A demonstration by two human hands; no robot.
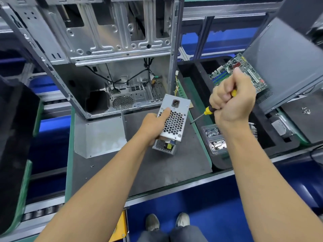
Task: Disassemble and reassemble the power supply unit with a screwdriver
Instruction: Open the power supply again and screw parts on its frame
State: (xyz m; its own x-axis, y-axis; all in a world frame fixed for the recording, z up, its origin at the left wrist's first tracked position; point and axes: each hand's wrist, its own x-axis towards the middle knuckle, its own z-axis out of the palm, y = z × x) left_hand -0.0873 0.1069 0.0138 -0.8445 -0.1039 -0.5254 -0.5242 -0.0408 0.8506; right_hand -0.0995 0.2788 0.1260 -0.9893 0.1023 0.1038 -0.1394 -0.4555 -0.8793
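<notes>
While my left hand [153,125] grips the PSU [172,119] by its side, lifted just in front of the PC case [108,55], right [232,102] is fisted round the screwdriver [208,110]. Stiff metal box, prob. heavyish; hold edges, not vents.

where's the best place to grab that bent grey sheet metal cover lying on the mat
Take the bent grey sheet metal cover by its upright flange on the right edge, coming from above: the rest lies flat on the dark mat, so only that raised lip offers a pinch grip.
</notes>
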